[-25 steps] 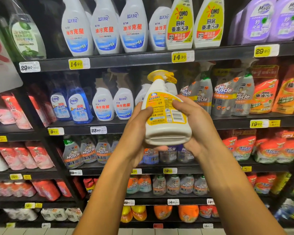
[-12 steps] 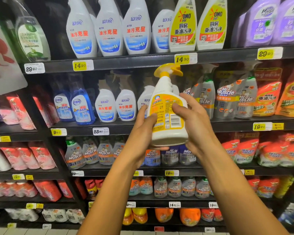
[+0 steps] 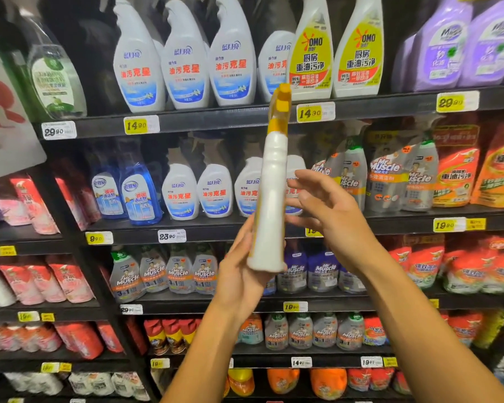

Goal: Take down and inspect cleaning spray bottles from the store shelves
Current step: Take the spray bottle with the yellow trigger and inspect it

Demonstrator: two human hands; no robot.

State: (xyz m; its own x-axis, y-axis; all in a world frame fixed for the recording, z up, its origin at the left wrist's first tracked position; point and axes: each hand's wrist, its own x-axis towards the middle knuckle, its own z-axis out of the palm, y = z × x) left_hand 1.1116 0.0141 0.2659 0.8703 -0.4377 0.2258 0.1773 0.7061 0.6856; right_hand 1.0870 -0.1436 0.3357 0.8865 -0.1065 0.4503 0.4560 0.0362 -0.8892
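Shelves (image 3: 204,126) filled the whole view, dark edges carrying price tags (image 3: 141,125); the top row was cut off above the bottle necks, the bottom row cut off at the frame edge. Left of the bottle (image 3: 269,205), a white sign (image 3: 3,117) with red print covered part of the shelving, cropped by the frame. Far-right pouches and lower-left packs were too blurred to read.

Bottle was held upright in front of the shelves, turned narrow side to the camera, so only a yellow sliver of label showed along its left edge. Label text not visible. Yellow trigger head (image 3: 281,109) overlapped the edge of the shelf above, right by a 14.90 tag (image 3: 314,112). Bottle base sat level with the Mr Muscle row (image 3: 163,274) behind it.

Left hand (image 3: 242,271) held the bottle low down from the left, palm and fingers against its side and under the base; fingertips were hidden behind the body, so how far they wrapped round, can't tell. Right hand (image 3: 329,210) was just right of the bottle, fingers spread and loosely bent, gripping nothing; whether the fingertips touched the bottle's side was unclear, at most a light contact.

Open air lay between bottle and shelf fronts; both forearms came up from the bottom edge with free room either side.
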